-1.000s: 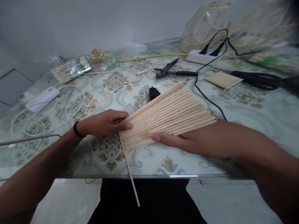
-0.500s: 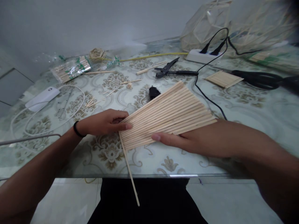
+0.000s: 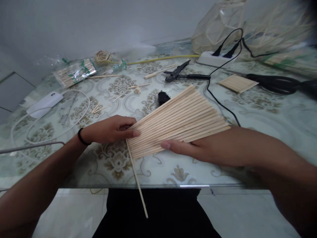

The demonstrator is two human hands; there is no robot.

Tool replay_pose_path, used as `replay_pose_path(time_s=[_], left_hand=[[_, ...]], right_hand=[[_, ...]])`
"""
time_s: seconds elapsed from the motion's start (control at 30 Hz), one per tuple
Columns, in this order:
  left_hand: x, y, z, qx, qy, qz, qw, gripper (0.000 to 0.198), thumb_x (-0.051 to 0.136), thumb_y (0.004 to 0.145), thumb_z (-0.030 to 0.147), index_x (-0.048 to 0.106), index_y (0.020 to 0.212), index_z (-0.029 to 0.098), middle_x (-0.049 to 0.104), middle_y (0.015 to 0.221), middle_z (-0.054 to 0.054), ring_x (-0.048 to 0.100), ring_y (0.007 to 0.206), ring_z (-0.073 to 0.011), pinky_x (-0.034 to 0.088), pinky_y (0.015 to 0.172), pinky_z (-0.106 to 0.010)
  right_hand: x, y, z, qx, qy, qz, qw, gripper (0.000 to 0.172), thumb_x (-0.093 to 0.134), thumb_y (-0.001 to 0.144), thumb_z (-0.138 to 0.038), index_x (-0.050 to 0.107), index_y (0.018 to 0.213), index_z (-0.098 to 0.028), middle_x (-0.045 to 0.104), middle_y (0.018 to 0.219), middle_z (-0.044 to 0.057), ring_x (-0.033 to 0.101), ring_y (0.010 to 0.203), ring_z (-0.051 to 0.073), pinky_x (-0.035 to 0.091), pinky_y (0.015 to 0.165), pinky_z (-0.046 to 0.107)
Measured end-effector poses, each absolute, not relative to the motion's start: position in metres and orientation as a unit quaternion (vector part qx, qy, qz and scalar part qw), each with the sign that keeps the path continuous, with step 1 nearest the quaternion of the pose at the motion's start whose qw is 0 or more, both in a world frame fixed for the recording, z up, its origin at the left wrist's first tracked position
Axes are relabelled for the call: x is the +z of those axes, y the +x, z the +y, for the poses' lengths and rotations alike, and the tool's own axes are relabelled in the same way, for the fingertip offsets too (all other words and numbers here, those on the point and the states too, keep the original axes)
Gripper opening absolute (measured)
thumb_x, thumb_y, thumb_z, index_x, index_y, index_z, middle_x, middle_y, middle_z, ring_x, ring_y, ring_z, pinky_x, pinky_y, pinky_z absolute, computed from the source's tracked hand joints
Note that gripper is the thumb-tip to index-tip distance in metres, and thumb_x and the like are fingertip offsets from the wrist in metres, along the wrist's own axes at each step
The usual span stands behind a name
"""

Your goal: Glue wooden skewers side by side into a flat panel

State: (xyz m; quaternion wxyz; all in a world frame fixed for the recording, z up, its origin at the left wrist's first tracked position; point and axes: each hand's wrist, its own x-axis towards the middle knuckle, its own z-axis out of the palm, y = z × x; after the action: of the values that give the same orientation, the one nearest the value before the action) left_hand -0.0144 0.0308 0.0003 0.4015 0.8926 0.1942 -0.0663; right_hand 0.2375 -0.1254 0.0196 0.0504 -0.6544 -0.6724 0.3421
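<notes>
A fan-shaped panel of pale wooden sticks (image 3: 178, 119) is held above the patterned table, narrow end to the left. My left hand (image 3: 116, 129) pinches its narrow left end, thumb on top and the other fingers mostly behind. From that end a single thin stick (image 3: 138, 185) slants down past the table's front edge. My right hand (image 3: 198, 148) supports the panel from below and the right, its thumb on the lower edge and its fingers hidden underneath. Just behind the panel's upper edge lies a small black object (image 3: 163, 98).
Black cutters (image 3: 177, 72), a white power strip (image 3: 215, 59) with black cables, a small square stick panel (image 3: 237, 83) and black scissors (image 3: 274, 83) lie behind and right. Bagged sticks (image 3: 74, 73), a white device (image 3: 45, 104) and stick offcuts (image 3: 97, 108) are left.
</notes>
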Motion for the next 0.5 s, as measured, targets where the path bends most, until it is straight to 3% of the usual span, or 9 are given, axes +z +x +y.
replay_pose_path(time_s=[0.1,0.5], left_hand=[[0.0002,-0.0141,0.0309,-0.068,0.893,0.192,0.401,0.036,0.059,0.101,0.051,0.061,0.091,0.017,0.045,0.074,0.005,0.041,0.066,-0.0119,0.034,0.059,-0.025],[0.0023,-0.0127,0.0293,-0.074,0.895,0.198,0.393,0.040,0.054,0.102,0.055,0.065,0.098,0.016,0.051,0.075,0.003,0.045,0.066,-0.0128,0.034,0.059,-0.026]], right_hand=[[0.0202,0.2373,-0.1256,0.348,-0.657,-0.668,0.043,0.078,0.044,0.090,-0.086,0.049,0.157,-0.046,0.057,0.158,-0.007,0.054,0.146,0.038,0.041,0.123,0.060],[0.0147,0.2375,-0.1239,0.314,-0.674,-0.668,0.029,0.079,0.043,0.085,-0.091,0.051,0.154,-0.052,0.058,0.155,-0.012,0.058,0.141,0.039,0.050,0.118,0.059]])
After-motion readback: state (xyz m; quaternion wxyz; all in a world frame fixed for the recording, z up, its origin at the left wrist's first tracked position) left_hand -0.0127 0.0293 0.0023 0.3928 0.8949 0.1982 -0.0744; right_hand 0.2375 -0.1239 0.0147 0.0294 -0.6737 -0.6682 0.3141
